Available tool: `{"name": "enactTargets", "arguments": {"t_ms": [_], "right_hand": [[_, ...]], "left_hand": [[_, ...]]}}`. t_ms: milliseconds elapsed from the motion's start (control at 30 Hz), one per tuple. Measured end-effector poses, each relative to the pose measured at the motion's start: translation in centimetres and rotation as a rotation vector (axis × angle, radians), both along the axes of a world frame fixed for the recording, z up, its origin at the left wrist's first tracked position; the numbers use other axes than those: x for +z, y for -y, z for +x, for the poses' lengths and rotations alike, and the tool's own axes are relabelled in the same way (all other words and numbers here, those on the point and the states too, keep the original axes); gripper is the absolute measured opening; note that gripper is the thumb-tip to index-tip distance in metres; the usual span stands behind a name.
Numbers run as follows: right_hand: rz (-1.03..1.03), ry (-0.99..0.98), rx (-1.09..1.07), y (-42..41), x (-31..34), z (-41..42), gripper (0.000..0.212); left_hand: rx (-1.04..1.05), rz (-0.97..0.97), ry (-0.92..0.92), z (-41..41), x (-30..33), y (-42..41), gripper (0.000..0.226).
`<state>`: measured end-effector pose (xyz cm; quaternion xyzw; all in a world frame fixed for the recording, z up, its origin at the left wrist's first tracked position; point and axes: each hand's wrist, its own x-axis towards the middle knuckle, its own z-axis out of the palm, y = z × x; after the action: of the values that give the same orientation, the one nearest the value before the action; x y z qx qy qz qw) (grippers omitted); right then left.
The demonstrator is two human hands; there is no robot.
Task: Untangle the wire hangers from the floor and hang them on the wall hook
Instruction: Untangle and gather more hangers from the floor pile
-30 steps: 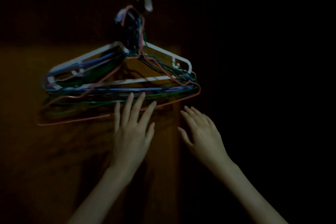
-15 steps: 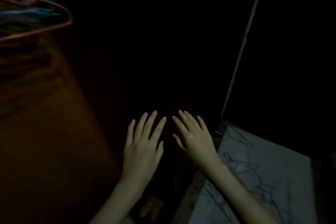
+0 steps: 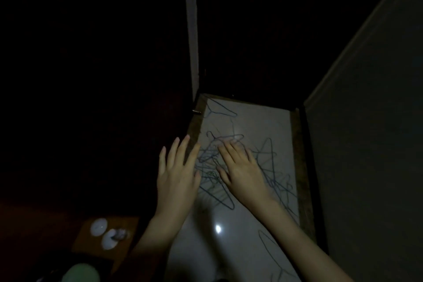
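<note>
Down on the pale, glossy floor tile [image 3: 256, 121], between dark walls on the left and a grey panel [image 3: 366, 144] on the right, lies a tangled heap of thin dark wire hangers [image 3: 270, 165]. It spreads across the middle and right of the tile, and single wires reach toward the far edge, where one hanger [image 3: 219, 111] lies a little apart from the rest. Another wire outline [image 3: 269, 247] lies nearer, close to the right forearm. A small bright spot of reflected light [image 3: 218, 228] sits on the tile between the two forearms.

Both hands are held palm down over the scene. The left hand [image 3: 177, 175] is at the left edge of the tile, its fingers straight and spread apart, holding nothing. The right hand [image 3: 240, 167] is over the middle of the heap, fingers straight and slightly apart, with no wire gripped; whether its fingertips touch the hangers cannot be told in the dim light.

A pale vertical strip [image 3: 191, 25] runs up from the far left corner of the tile. At the near left, on a brown surface [image 3: 91, 245], lie two small white round objects [image 3: 98, 226], and a pale green rounded shape [image 3: 80, 273] sits at the very near edge. No wall hook can be made out in this view.
</note>
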<state>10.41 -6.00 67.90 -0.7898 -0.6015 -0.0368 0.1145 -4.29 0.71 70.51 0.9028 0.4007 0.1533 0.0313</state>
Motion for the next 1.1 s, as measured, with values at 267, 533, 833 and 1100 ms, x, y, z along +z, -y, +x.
{"name": "enactTargets", "arguments": {"t_ms": [267,533,833,1100], "right_hand": [[-0.074,-0.069,-0.131,2.2,-7.9,3.9,0.052],[-0.160,-0.119,-0.273,-0.9,-18.7,5.0,0.052],[-0.145,-0.244,-0.374,-5.7,-34.3,5.7,0.052],[-0.205,-0.346,-0.332,-5.9,-53.4,7.4,0.050]], "left_hand": [[-0.133,-0.073,0.003,5.0,-8.4,-1.0,0.069],[-0.261,-0.109,0.014,7.4,-20.7,-7.0,0.083],[-0.358,-0.194,-0.018,8.2,-36.5,-13.6,0.077],[-0.398,-0.226,-0.046,9.9,-54.5,-15.5,0.065]]}}
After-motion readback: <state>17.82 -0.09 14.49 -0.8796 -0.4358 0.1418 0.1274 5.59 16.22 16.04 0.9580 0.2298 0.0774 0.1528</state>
